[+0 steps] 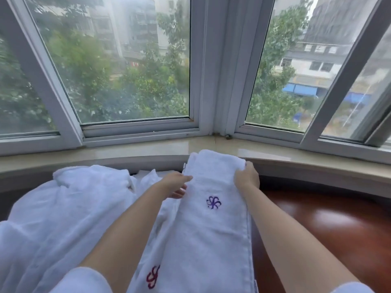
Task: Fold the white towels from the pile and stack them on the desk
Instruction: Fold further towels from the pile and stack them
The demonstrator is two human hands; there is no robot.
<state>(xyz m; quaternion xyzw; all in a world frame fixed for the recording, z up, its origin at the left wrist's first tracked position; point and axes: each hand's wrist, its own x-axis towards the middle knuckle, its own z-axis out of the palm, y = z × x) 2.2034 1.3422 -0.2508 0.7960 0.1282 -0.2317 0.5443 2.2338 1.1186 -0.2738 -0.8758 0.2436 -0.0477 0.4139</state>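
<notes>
Reddish wooden desk (330, 225) set against a bay window sill (148, 151), bare wood left open at the right, long folded white towel (211, 229) laid lengthwise, far right corner gripped by the right hand (246, 176), left edge touched by the left hand (175, 183) with fingers extended, crumpled towel pile (63, 208) crowded along the left.

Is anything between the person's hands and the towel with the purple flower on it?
Nothing visible. The right hand already grips the far right corner of the purple-flower towel, and the left hand lies at its left edge, fingers extended. The pile sits off to the left, not between.
</notes>
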